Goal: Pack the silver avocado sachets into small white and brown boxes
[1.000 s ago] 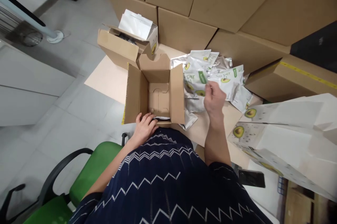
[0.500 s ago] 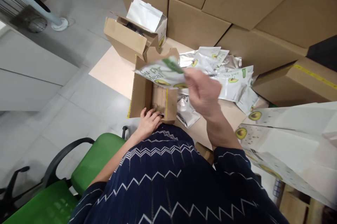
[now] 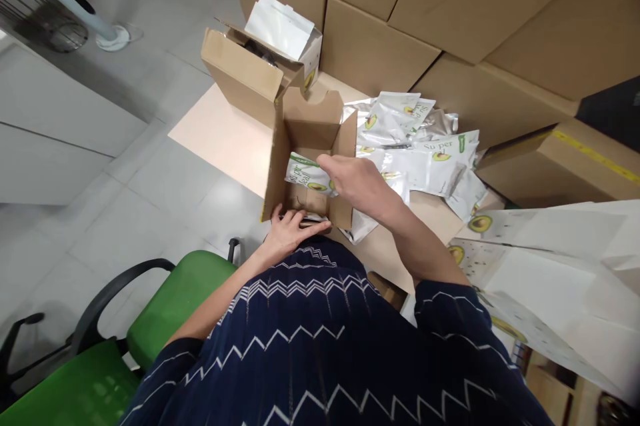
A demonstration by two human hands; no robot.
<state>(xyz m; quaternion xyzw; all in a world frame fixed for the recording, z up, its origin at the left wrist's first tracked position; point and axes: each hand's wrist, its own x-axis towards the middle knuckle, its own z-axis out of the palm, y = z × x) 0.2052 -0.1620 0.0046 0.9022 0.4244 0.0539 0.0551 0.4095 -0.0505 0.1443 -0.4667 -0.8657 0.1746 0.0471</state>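
Note:
My right hand (image 3: 367,187) pinches the corner of a white and green pouch (image 3: 307,176) printed with avocados and "Super Meal". The pouch hangs inside the mouth of an open cardboard box (image 3: 274,166), partly covering the view of its bottom. Over the near edge of that box, my left hand (image 3: 290,234) curls its fingers and grips the wall. Something pale lies just under those fingers, too hidden to name. To the right of the box spreads a pile of similar pouches (image 3: 425,163), some showing a silver back.
Behind the table (image 3: 220,126) rises a wall of stacked cartons (image 3: 380,46). Another open carton (image 3: 240,83) and a white avocado-print box (image 3: 280,26) stand at the back left. White printed boxes (image 3: 545,259) crowd the right. A green chair (image 3: 180,299) is at my left.
My right hand has brought the pouch down and into the open box. My left hand stays at the near wall, its thumb now stretched along the edge. The box has shifted slightly right in view.

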